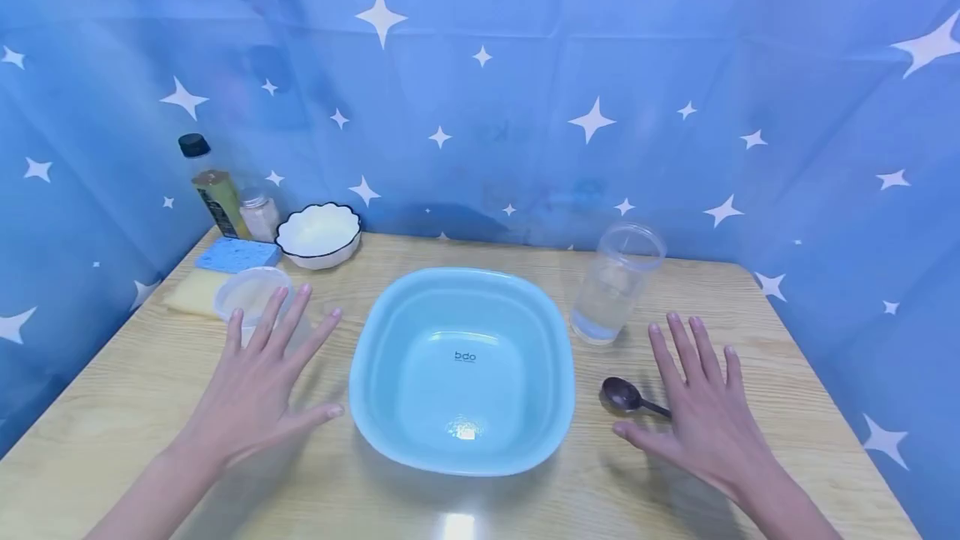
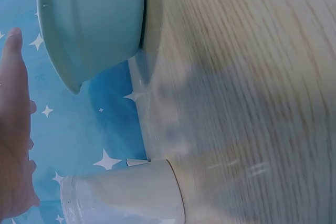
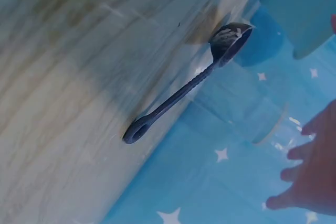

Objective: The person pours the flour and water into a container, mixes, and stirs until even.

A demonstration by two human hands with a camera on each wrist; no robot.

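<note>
A light blue basin (image 1: 459,307) stands in the middle of the wooden table (image 1: 135,407), and nothing is in it. My left hand (image 1: 258,369) hovers flat to its left with the fingers spread, just in front of a clear plastic tub (image 1: 251,292). My right hand (image 1: 697,402) is spread flat to the basin's right, over the handle of a dark spoon (image 1: 621,394). Neither hand holds anything. The left wrist view shows the left hand (image 2: 13,129), the basin (image 2: 89,19) and the tub (image 2: 126,198). The spoon (image 3: 184,90) lies on the table in the right wrist view, apart from the right hand (image 3: 310,182).
A tall clear cup (image 1: 617,282) with some water stands behind the right hand. At the back left are a white bowl (image 1: 318,233), a blue sponge (image 1: 237,254), a yellow pad (image 1: 191,294), a black-capped bottle (image 1: 212,188) and a small jar (image 1: 260,213). Blue starred cloth walls the table in.
</note>
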